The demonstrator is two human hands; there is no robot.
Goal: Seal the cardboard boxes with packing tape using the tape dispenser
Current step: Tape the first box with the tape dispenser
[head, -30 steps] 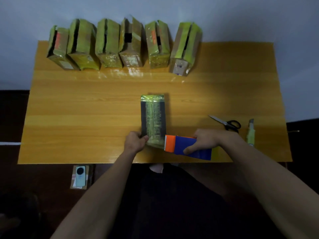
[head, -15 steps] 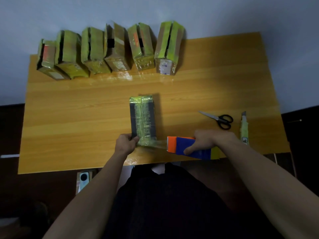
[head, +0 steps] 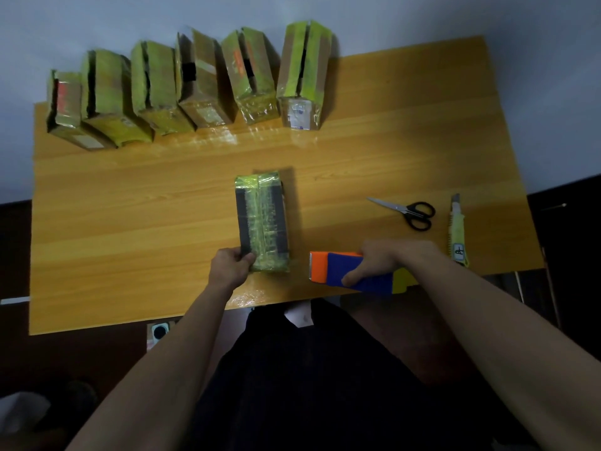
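Table (head: 130,222): wooden top, work area w/ all items on it. Along the far edge we see a row of six boxes (head: 195,79), seams mostly gaping, i.e. not yet closed, by our judgement.

Box in work (head: 262,222): centre of table, long axis pointing away from us, yellow-green tape along the top seam down to the near end.

Tape dispenser (head: 351,271): blue body, orange head w/ toothed blade, just right of the box's near end, apart from it. No strip visible between blade and box, so we judge the strip is cut.

Left hand (head: 229,266): fingers curled onto the box's near-left corner, gripping it. Right hand (head: 387,260): wrapped round the dispenser body, thumb on its side.

Step in hand, our judgement: finish this seam. We recommend keeping the left hand's grip so the box can't slide, then rubbing the tape end flat on the near face; a loose tail will lift.

Scissors (head: 406,211) & utility knife (head: 457,229): far right, well apart, untouched.
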